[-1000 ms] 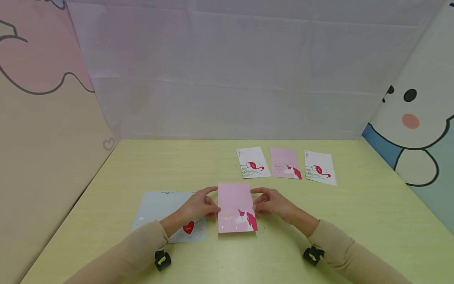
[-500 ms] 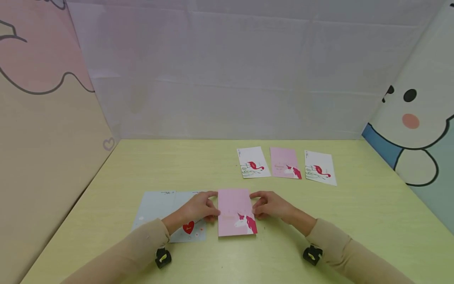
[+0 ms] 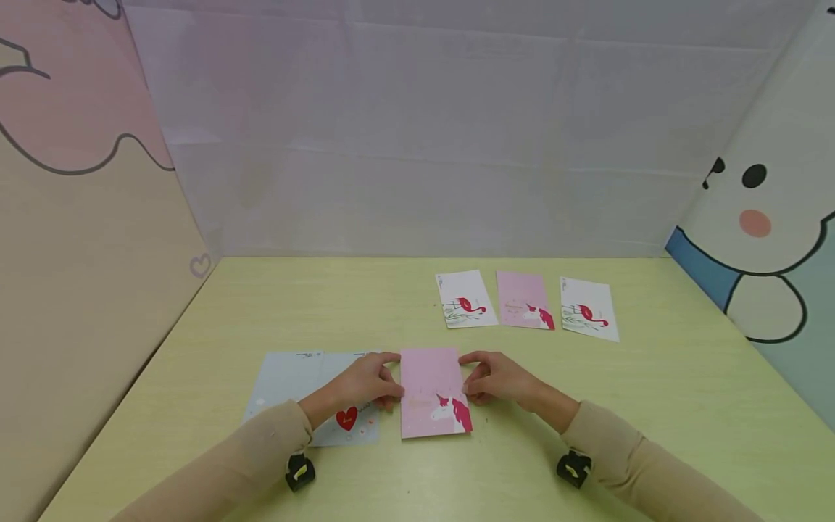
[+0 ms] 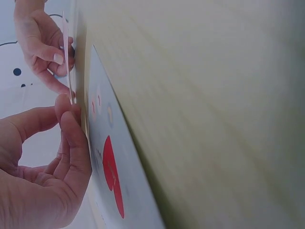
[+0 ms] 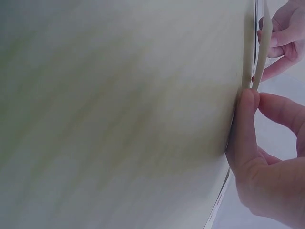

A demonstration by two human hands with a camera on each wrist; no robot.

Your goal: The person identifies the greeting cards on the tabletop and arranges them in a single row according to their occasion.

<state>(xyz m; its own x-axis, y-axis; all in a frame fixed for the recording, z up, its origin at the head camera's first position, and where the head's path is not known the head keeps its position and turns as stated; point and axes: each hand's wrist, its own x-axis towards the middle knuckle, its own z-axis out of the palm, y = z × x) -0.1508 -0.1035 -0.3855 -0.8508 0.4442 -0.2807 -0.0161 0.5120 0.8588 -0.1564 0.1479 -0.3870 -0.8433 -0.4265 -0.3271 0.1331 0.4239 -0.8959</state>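
A pink card (image 3: 427,377) with a white and red unicorn is held up by both hands, close to the table. My left hand (image 3: 365,380) pinches its left edge between thumb and fingers. On the opposite edge, my right hand (image 3: 501,377) has the same kind of pinch. Seen edge-on in the left wrist view, the pink card (image 4: 66,52) stands a little off the tabletop. Beneath my left wrist lies a pale blue card (image 3: 287,373) with a red heart, creased down the middle and partly covered by the forearm.
Farther back on the wooden table (image 3: 313,304) lie a white flamingo card (image 3: 464,293), a pink unicorn card (image 3: 522,290) and another white flamingo card (image 3: 587,301). A pale sheet (image 3: 417,145) rises behind the table, with printed cartoon panels at both sides.
The pink card has moved slightly towards me and its angle has shifted, so the glare on it has faded. Both hands moved with it, keeping their pinch. The other cards stayed put.
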